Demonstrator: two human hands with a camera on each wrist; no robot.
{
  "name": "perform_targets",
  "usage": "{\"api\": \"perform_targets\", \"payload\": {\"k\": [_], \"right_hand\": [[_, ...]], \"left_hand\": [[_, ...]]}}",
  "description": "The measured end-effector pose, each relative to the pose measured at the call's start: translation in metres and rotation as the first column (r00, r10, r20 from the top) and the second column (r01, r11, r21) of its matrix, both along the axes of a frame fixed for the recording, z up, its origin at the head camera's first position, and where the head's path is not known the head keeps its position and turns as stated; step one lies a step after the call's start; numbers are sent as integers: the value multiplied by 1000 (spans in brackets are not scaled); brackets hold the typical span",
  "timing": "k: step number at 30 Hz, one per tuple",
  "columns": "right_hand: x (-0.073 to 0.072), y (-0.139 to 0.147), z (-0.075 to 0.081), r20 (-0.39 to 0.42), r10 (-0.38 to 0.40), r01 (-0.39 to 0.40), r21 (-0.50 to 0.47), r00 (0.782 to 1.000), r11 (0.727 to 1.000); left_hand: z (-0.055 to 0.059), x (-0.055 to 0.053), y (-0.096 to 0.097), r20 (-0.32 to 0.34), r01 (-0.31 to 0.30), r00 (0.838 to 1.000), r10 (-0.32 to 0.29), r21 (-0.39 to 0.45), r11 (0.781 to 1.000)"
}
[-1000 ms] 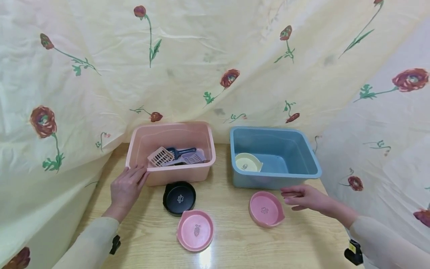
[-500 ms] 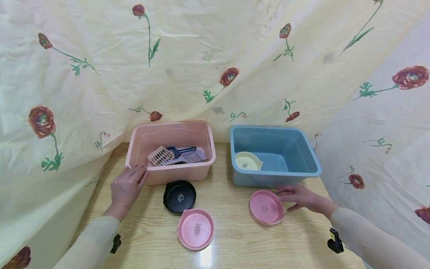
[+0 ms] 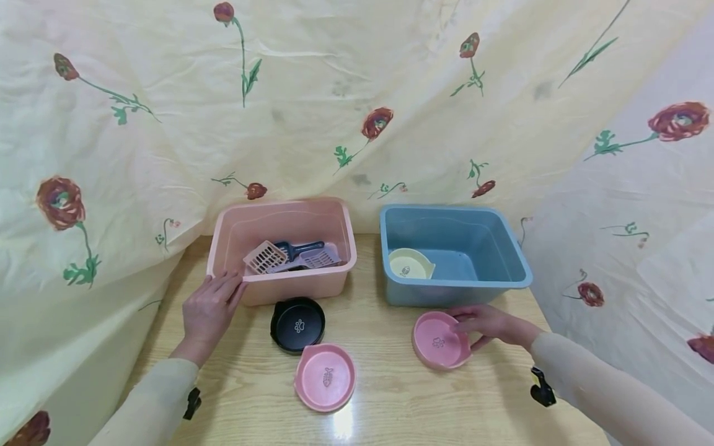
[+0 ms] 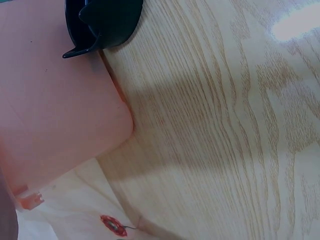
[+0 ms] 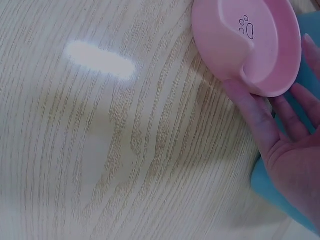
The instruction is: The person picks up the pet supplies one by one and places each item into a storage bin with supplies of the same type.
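Touching right hand, pink paw-print bowl

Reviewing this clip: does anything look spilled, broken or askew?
Nothing looks spilled or broken. The only untidy spot is the scoops, overlapping at different angles inside the pink bin rather than lined up.

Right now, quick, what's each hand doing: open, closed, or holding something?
Left hand: closed, holding the pink bin by its rim.
Right hand: closed, holding the pink paw bowl by its edge.
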State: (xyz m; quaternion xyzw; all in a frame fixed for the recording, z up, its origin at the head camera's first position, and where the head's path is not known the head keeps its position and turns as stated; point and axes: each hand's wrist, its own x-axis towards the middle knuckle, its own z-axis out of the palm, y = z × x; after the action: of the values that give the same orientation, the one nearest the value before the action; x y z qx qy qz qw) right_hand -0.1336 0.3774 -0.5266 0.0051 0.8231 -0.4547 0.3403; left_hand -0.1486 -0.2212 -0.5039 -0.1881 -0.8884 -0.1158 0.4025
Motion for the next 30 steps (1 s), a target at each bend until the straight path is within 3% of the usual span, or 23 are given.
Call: {"api": "perform_targets", "payload": {"k": [16, 30], "right_hand": [[1, -32, -1, 5, 79, -79, 0, 997, 997], [-3, -44, 4, 2, 117, -117, 110, 993, 987]], "left_hand": [[0, -1, -1, 8, 18, 1000, -18, 12, 1000], [0, 0, -2, 17, 13, 1000, -13, 3, 1000]]}}
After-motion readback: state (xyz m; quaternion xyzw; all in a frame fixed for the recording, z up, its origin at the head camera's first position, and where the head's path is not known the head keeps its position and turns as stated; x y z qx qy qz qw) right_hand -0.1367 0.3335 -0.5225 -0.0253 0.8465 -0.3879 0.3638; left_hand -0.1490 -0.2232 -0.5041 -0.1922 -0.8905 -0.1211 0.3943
